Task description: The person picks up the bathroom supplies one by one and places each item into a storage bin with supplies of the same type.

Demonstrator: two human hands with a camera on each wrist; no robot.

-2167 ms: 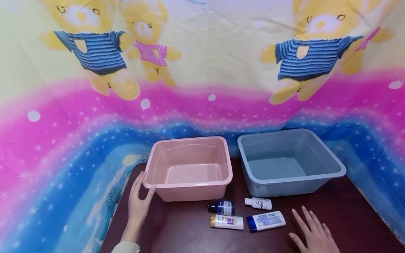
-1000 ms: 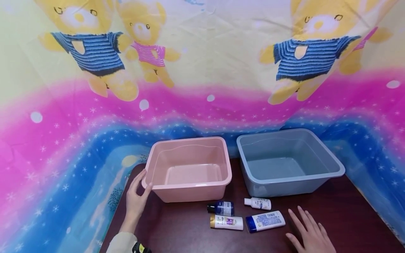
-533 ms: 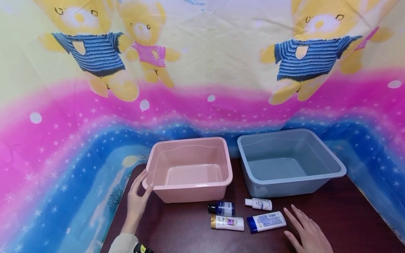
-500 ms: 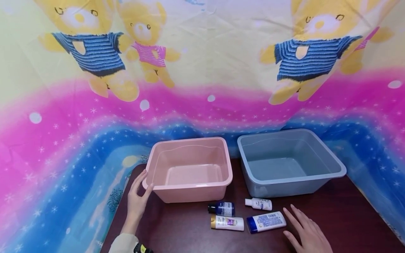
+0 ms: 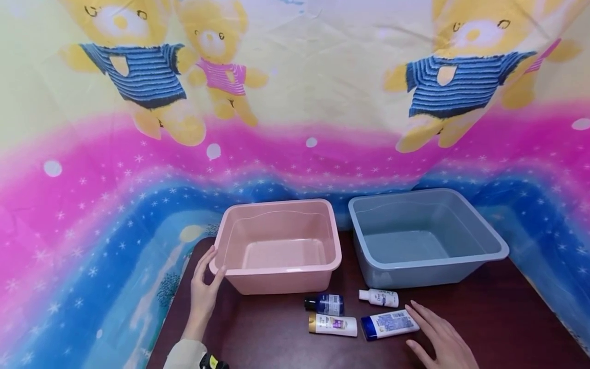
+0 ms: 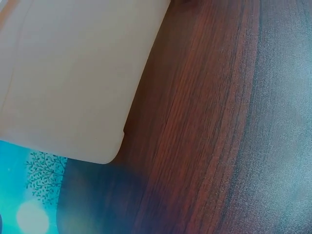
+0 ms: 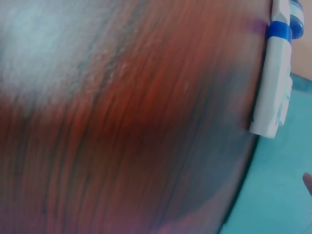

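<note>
My left hand (image 5: pixel 203 297) has its relaxed fingers and thumb at the front left corner of the pink basin (image 5: pixel 281 283), whose pale wall (image 6: pixel 73 83) fills the upper left of the left wrist view. On the right, my right hand (image 5: pixel 444 338) is spread beside a white bottle with a blue cap (image 5: pixel 393 324), fingertips right at its base end. That white bottle (image 7: pixel 273 83) appears edge-on in the right wrist view. Lying close by are a small white bottle (image 5: pixel 383 298), a dark blue bottle with a black cap (image 5: pixel 330 304) and a white bottle with a gold cap (image 5: pixel 338 325).
A blue-grey basin (image 5: pixel 415 275) stands right of the pink one, behind the bottles. Both are on a dark wooden table (image 5: pixel 258 338). Behind them hangs a patterned cloth (image 5: pixel 313 102) printed with bears.
My right hand has moved left, up to the base end of the blue-capped bottle. The left hand stays at the pink basin's corner; the bottles have not moved on the table.
</note>
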